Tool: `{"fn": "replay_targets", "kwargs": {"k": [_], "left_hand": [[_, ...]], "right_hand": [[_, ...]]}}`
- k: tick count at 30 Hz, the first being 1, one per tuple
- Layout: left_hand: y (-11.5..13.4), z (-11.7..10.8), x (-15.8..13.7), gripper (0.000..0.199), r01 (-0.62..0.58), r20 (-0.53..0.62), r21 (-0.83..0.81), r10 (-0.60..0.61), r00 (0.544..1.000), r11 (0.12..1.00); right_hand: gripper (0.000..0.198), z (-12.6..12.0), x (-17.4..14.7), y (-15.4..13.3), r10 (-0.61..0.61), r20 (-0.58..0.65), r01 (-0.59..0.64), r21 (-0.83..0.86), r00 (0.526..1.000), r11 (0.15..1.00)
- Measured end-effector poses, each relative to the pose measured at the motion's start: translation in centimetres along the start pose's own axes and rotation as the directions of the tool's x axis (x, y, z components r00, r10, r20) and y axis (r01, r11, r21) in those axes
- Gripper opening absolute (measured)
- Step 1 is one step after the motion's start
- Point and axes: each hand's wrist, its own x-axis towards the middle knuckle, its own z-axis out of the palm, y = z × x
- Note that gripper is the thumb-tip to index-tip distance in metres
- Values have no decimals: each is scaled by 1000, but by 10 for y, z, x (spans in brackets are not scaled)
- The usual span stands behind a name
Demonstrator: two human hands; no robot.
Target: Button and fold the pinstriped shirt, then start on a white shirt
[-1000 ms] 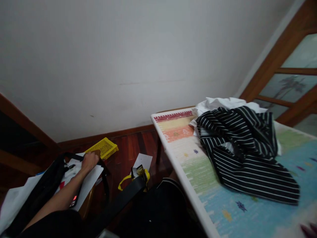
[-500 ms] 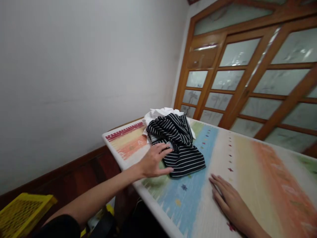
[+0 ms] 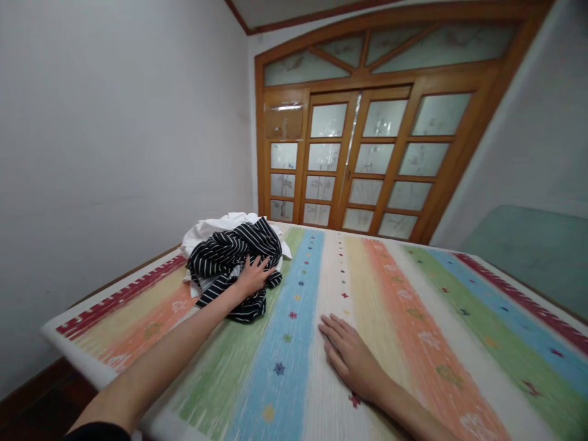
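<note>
A crumpled black-and-white striped garment [image 3: 215, 256] lies bunched at the left far part of the table [image 3: 287, 380]. White cloth [image 3: 206, 229] spreads out behind and under it. My left hand [image 3: 252, 277] rests on the striped fabric with its fingers spread; part of the fabric near the palm is hidden. On the pale stripe of the tablecloth, my right hand [image 3: 351, 354] lies flat, palm down and holding nothing, apart from the garments.
The table has a striped, multicoloured cover with small star and flower motifs. A grey wall [image 3: 128, 122] runs along the left side. Wooden glazed doors [image 3: 351, 184] stand beyond the far edge, and a pale green panel [image 3: 528, 251] is at the right.
My view has swung right and up. My left hand has moved onto the striped garment, whose flat lower part is now bunched up closer to the pile. My right hand stays flat.
</note>
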Motion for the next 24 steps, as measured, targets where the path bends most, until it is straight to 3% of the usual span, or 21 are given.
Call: {"fn": "replay_targets", "kwargs": {"k": [6, 10, 15, 17, 20, 22, 24], "left_hand": [[-43, 10, -6, 53, -92, 7, 34, 92, 996, 995], [-48, 9, -13, 52, -77, -5, 36, 77, 997, 996], [-2, -15, -11, 57, 103, -24, -18, -104, 994, 994], [26, -28, -5, 57, 93, -73, -112, -102, 992, 989], [67, -42, 4, 54, -108, -80, -318, 87, 993, 942], [93, -44, 8, 54, -247, -41, -447, 256, 966, 860], [117, -39, 9, 56, -313, -13, -518, 358, 933, 796]], "right_hand": [[43, -19, 3, -6, 14, 86, -18, 48, 996, 999], [44, -42, -2, 10, -41, 194, 19, 114, 980, 993], [43, -64, -23, 55, 93, 167, -107, 75, 982, 991], [44, -70, -31, 73, 164, 129, -170, 35, 978, 985], [47, -77, -39, 93, 245, 71, -245, -14, 967, 970], [50, -79, -41, 98, 277, 44, -277, -24, 960, 961], [53, -77, -43, 97, 293, 44, -292, -19, 955, 956]]}}
